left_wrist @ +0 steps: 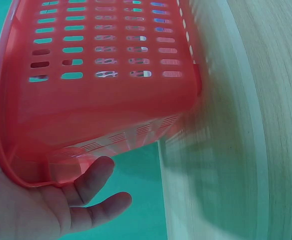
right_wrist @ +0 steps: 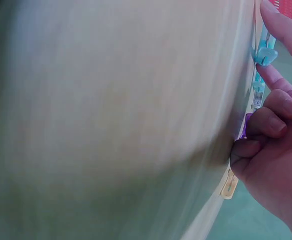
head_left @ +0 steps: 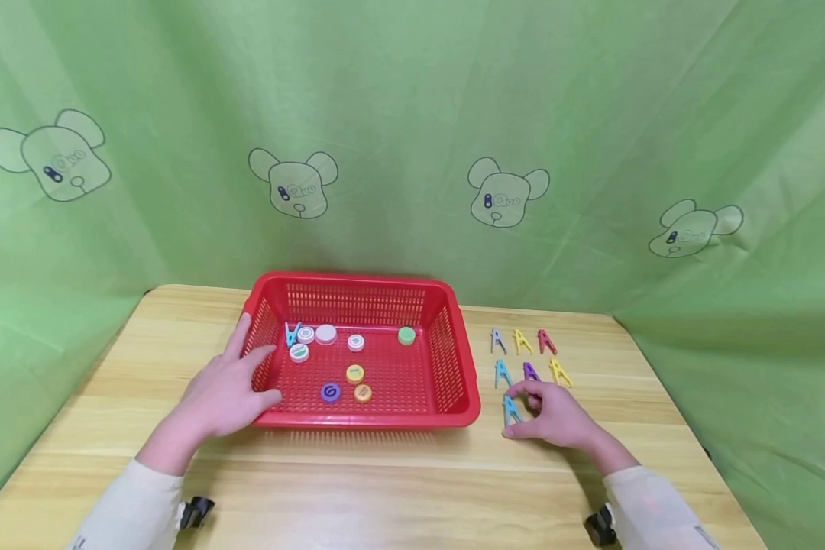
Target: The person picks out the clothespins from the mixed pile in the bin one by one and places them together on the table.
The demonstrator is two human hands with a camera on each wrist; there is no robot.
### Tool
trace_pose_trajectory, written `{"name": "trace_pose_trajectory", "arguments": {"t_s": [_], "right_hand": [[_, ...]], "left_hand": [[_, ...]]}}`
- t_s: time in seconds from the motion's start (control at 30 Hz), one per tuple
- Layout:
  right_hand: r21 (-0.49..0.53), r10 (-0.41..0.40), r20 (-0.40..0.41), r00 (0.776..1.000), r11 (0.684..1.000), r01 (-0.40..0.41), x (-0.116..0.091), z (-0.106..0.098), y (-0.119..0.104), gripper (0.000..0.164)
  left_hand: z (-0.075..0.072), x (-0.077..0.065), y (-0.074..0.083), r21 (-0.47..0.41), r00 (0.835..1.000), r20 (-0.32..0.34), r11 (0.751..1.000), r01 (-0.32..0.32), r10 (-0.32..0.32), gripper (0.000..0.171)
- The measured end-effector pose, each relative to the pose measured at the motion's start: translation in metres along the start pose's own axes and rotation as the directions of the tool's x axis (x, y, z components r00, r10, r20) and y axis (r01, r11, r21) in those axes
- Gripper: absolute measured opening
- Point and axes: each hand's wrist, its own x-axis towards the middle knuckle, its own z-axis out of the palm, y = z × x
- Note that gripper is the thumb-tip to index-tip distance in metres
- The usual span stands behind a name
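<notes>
My left hand (head_left: 220, 393) grips the front left corner of a red plastic basket (head_left: 378, 420). Thumb and forefinger lie over the rim, while other fingers hang outside the wall in the left wrist view. Across the table, my right hand (head_left: 557, 414) pinches a light blue clothespin (head_left: 512, 410) lengthwise between thumb and forefinger, low over the wood. Its remaining fingers are curled in. Just behind it lie another blue clothespin (head_left: 503, 373), a purple clothespin (head_left: 530, 371) partly hidden by the hand, and a yellow clothespin (head_left: 559, 373).
Farther back lie a greyish-blue clothespin (head_left: 498, 341), a yellow clothespin (head_left: 522, 341) and a red clothespin (head_left: 546, 342). Inside the basket are several bottle caps, including a green cap (head_left: 406, 335) and a purple cap (head_left: 330, 392), plus a blue clothespin (head_left: 292, 334). A green curtain (head_left: 399, 244) surrounds the table.
</notes>
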Motion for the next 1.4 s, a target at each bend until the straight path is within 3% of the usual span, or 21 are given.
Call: {"name": "trace_pose_trajectory", "arguments": {"t_s": [0.73,0.97,1.23,1.4], "right_hand": [[0.002,-0.008,-0.029,1.0,1.0,0.008,0.002,-0.001,-0.005,0.068],[0.028,-0.095,-0.051,0.994,0.995,0.097,0.01,-0.018,-0.029,0.062],[-0.024,-0.094,-0.06,0.994,0.995,0.093,0.034,-0.045,-0.06,0.059],[-0.065,-0.146,-0.075,0.986,0.988,0.142,0.049,-0.056,-0.084,0.057]], "left_hand": [[0.0,-0.001,-0.003,-0.001,1.0,-0.001,1.0,-0.001,0.001,0.075],[-0.001,-0.001,-0.002,0.0,1.0,-0.005,1.0,-0.011,0.011,0.075],[0.0,0.0,-0.002,0.004,1.0,-0.006,1.0,-0.013,0.013,0.075],[0.0,0.001,-0.001,0.002,1.0,-0.002,1.0,-0.009,0.009,0.075]]}}
